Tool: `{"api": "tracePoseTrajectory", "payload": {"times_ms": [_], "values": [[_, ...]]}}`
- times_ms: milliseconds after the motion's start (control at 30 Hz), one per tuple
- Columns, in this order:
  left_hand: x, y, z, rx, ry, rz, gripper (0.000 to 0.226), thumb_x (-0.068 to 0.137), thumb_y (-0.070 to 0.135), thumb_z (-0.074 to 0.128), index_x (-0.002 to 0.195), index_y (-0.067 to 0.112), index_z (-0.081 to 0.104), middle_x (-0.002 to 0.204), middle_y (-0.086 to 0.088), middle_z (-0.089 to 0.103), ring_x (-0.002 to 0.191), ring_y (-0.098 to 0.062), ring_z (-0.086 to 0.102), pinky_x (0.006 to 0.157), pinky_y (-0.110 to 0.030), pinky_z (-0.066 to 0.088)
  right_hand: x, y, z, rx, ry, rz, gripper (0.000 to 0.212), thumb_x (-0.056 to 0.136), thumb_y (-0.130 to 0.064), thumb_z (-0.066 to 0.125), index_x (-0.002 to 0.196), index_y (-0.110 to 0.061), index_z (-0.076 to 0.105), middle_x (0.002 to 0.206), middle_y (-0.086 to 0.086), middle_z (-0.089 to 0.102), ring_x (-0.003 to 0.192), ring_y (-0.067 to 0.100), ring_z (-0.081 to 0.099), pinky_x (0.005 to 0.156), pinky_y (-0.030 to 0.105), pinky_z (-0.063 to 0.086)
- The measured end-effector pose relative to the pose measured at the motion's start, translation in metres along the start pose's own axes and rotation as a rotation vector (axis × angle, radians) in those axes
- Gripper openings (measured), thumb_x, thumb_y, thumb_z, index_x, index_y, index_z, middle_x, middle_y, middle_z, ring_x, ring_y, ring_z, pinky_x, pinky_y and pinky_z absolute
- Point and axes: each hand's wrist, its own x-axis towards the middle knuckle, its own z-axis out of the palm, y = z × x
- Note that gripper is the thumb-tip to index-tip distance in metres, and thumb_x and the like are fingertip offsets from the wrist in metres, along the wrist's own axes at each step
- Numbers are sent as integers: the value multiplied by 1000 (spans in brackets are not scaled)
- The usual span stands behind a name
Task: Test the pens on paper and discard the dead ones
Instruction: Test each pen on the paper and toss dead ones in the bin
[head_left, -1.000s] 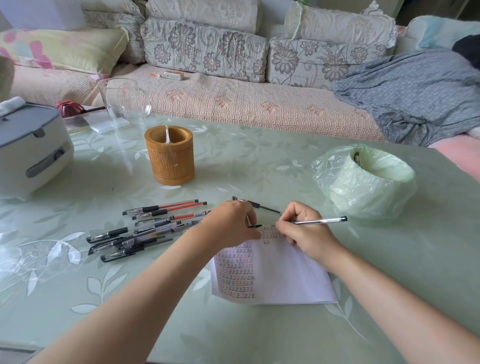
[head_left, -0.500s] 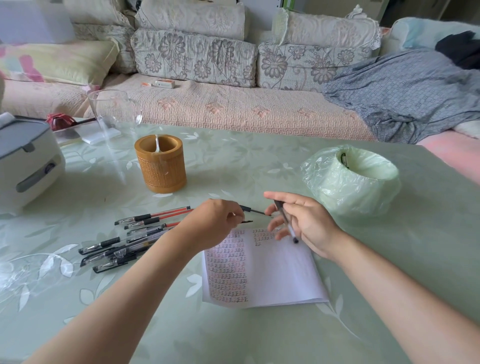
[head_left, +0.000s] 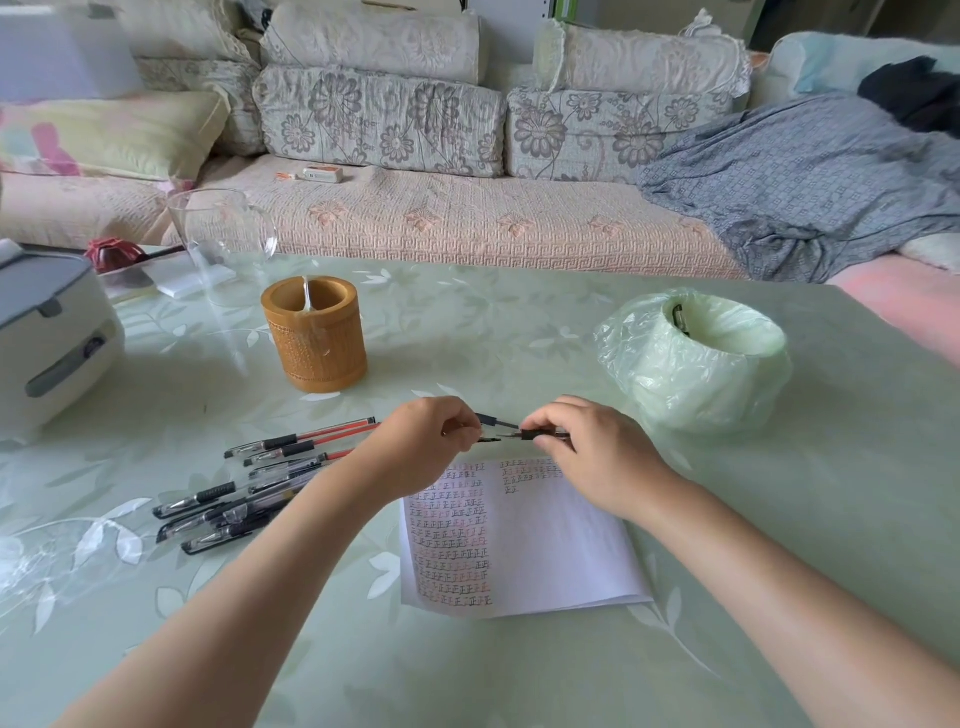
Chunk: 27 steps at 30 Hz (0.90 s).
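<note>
Above the far edge of the white sheet of paper covered in rows of small test marks (head_left: 519, 540), the two hands met over the pale green, leaf-patterned table (head_left: 467, 665). The left hand (head_left: 421, 452) was curled closed, its fingertips pinched on a small dark pen cap (head_left: 488, 439). The right hand (head_left: 587, 457) was likewise closed, gripping a slim black-gripped pen (head_left: 537, 434) that lay roughly level, its tip pointing left toward the cap. Cap and pen tip were just beside each other; whether they touched could not be told. Another thin dark pen (head_left: 493, 420) showed just beyond the left hand's knuckles; whether it lay on the table or was held could not be told.

To the left of the paper, a loose pile of black and red gel pens (head_left: 249, 483) lay on the table, partly hidden behind the left forearm. Farther back and left of centre stood a round, orange-brown woven pen holder (head_left: 314, 338), with one pale item leaning inside it. To the right, near the right hand, sat a small bin lined with a thin green plastic bag (head_left: 696, 364); a dark pen clip (head_left: 679, 318) poked up inside its far rim. At the far left stood a clear glass jug (head_left: 218, 239) and a white and grey appliance (head_left: 52, 338). Beyond the table ran a sofa with floral cushions (head_left: 384, 119).
</note>
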Motion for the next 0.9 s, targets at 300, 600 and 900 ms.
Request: {"api": "tracePoseTrajectory", "payload": {"times_ms": [300, 600, 900], "values": [[-6, 18, 1, -176, -118, -19, 20, 94, 29, 59, 83, 20, 73, 74, 13, 73, 58, -6, 56, 58, -24, 46, -2, -4, 10, -18, -47, -113, 22, 95, -24, 52, 110, -26, 68, 101, -11, 63, 99, 16, 57, 81, 32, 46], [-10, 27, -9, -427, -279, -110, 13, 82, 29, 74, 81, 18, 79, 75, 1, 72, 66, -12, 54, 61, -26, 43, -8, -17, 3, -317, 10, -176, 57, 67, -80, 36, 65, -24, 43, 65, -8, 53, 68, 16, 49, 60, 29, 27], [-16, 32, 11, -403, -224, -116, 10, 79, 29, 78, 76, 20, 80, 54, 9, 59, 49, 0, 46, 51, -12, 37, -13, -18, 12, -422, 37, -91, 69, 66, -81, 23, 53, -15, 42, 53, 0, 48, 58, 22, 45, 52, 30, 26]]}}
